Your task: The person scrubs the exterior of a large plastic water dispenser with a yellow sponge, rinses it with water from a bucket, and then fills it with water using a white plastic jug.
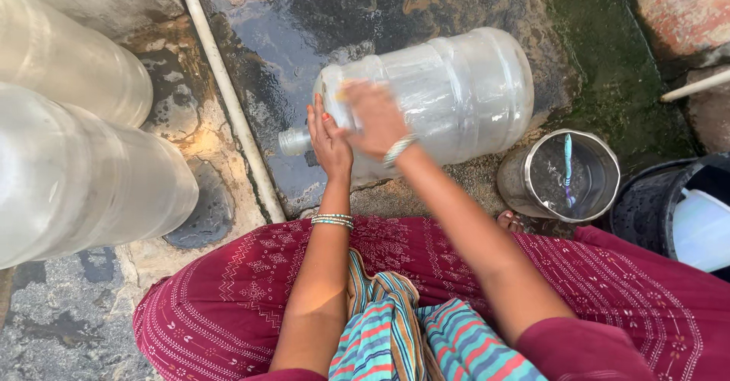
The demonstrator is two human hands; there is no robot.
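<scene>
A large clear plastic water jug lies on its side on wet stone ground, its narrow neck pointing left. My left hand presses flat against the jug's shoulder near the neck. My right hand rests on top of the shoulder, fingers spread over the plastic and slightly blurred. Both wrists wear bangles. My knees in a maroon patterned garment fill the bottom of the view.
Two more clear jugs lie at the left. A white pipe runs along the ground. A steel pot with water and a brush stands at the right, beside a black bucket.
</scene>
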